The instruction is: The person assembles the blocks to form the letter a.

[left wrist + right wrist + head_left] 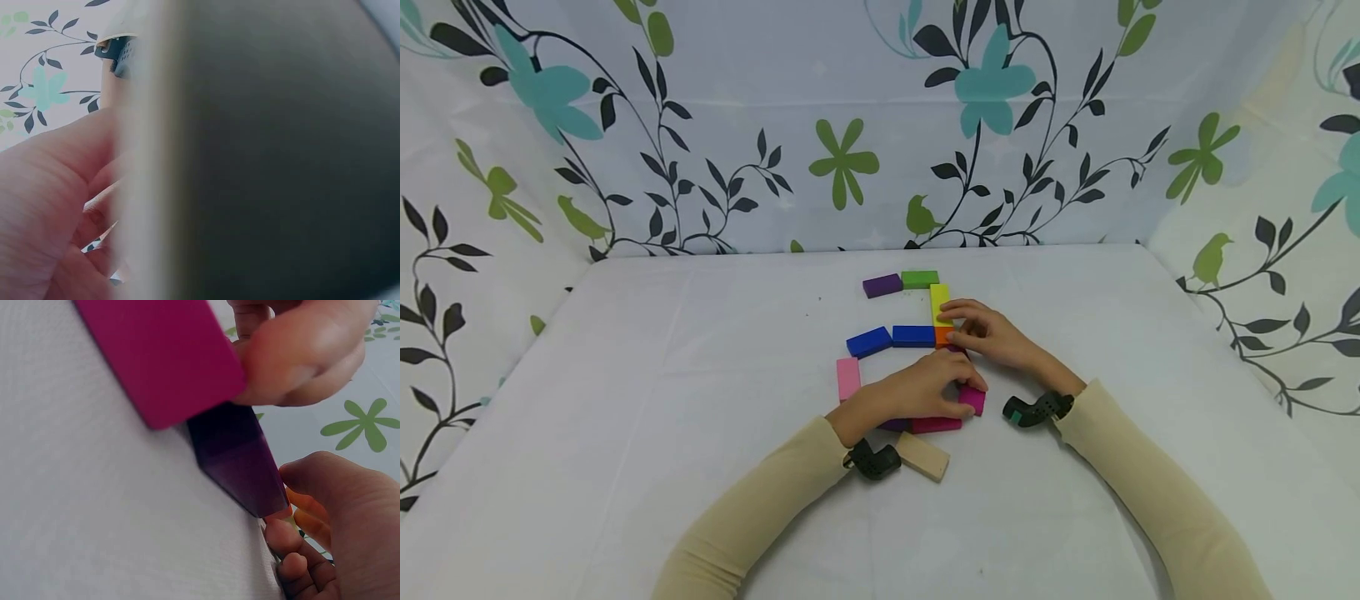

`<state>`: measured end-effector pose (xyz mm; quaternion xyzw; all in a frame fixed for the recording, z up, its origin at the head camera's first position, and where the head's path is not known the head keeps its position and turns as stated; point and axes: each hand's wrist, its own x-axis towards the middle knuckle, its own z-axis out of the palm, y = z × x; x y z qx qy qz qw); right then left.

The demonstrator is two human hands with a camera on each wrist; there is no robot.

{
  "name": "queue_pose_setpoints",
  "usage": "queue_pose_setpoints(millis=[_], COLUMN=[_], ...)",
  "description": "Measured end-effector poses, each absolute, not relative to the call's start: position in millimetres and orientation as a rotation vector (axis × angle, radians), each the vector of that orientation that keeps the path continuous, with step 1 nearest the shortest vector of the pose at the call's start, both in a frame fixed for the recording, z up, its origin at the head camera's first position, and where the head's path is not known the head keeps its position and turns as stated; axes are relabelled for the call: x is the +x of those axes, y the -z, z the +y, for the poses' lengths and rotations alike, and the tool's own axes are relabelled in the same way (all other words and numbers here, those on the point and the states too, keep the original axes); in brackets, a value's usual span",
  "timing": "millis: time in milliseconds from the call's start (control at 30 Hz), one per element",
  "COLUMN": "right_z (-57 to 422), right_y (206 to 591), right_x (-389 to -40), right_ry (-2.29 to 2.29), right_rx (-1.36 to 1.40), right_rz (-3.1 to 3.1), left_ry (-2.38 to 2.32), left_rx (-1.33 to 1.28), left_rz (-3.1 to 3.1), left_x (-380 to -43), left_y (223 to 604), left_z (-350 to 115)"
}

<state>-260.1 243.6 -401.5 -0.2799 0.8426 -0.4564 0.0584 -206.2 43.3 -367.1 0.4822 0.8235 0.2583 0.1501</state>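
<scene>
In the head view my left hand (917, 390) reaches over the near part of a curving row of coloured blocks. Its thumb and fingers pinch a magenta block (972, 400), which looms large in the right wrist view. Farther back, my right hand (1000, 335) has its thumb and fingers around an orange block (943, 337), with fingertips also over the yellow block (939, 300). Between the hands lies a dark purple block (244, 462), mostly hidden from the head view. A large blurred surface covers most of the left wrist view.
Green (920, 279) and purple (882, 286) blocks lie at the back, two blue blocks (913, 337) mid-row, a pink block (848, 379) at left. A crimson block (936, 425) and plain wooden block (922, 457) lie nearer on the white-covered table (625, 400).
</scene>
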Motion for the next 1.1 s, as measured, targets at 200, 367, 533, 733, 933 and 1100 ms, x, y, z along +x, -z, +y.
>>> queue_pose_setpoints(millis=[200,367,533,733,933,1100], right_z=[244,245,245,244,243,245], right_y=[403,403,404,403,405,404], right_x=[-261,-262,-263,-262,-263,-262], right_ry=[1.373,1.368,1.368,1.38,1.364,1.353], right_rx=[-0.852,-0.86,-0.856,-0.854,-0.843,-0.858], right_rz=[2.57,2.58,2.574,2.556,2.569,2.588], left_ry=[-0.756,-0.803,-0.835,-0.905,-0.985,-0.987], left_rx=[1.403,1.377,1.333,1.26,1.254,1.249], left_rz=[2.361,2.35,2.349,2.369,2.387,2.407], left_x=[-206,-205,-205,-207,-210,-213], left_y=[367,364,364,363,359,359], left_z=[41,37,30,19,4,-7])
